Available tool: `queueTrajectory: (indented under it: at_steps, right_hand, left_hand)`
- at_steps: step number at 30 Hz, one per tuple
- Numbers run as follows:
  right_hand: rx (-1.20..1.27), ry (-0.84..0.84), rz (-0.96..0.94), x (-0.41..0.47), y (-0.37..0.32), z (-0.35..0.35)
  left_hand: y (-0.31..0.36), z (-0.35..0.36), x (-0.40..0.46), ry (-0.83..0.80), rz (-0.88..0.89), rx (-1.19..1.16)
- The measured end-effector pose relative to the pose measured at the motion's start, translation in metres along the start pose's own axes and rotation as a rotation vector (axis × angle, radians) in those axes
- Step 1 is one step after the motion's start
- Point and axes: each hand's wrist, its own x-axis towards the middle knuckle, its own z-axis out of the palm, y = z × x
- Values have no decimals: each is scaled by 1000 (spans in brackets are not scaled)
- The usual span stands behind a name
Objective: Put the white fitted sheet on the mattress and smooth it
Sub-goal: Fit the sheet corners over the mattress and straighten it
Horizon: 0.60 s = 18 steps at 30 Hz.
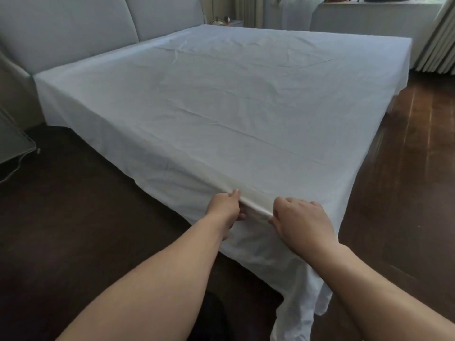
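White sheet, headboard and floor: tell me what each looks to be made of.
White sheet: thin woven fabric, probably cotton, matte; it creases finely and hangs limp off the near corner where the left hand and right hand pinch a fold. Headboard: padded grey upholstery, soft seams, fabric or leatherette unclear. Floor: dark wood planks, glossy, with light streaks.

Matt creased cloth sheet (221, 107); glossy wood floor (406, 156).
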Motion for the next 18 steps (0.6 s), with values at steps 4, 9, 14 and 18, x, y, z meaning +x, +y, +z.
queueTrajectory:
  at_steps: [4, 9, 14, 18]
  right_hand:
    - [-6, 16, -2, -2, -5, -1]
    - [-6, -2, 16, -5, -5, -7]
    - [111, -129, 66, -9, 3, -15]
    - [415, -12, 271, -7, 22, -29]
  left_hand:
    - [3, -3, -8, -19, -12, 14]
    - [8, -6, -18, -40, -32, -11]
    - [11, -2, -30, -156, -73, 227]
    - [22, 8, -38, 84, 395, 653]
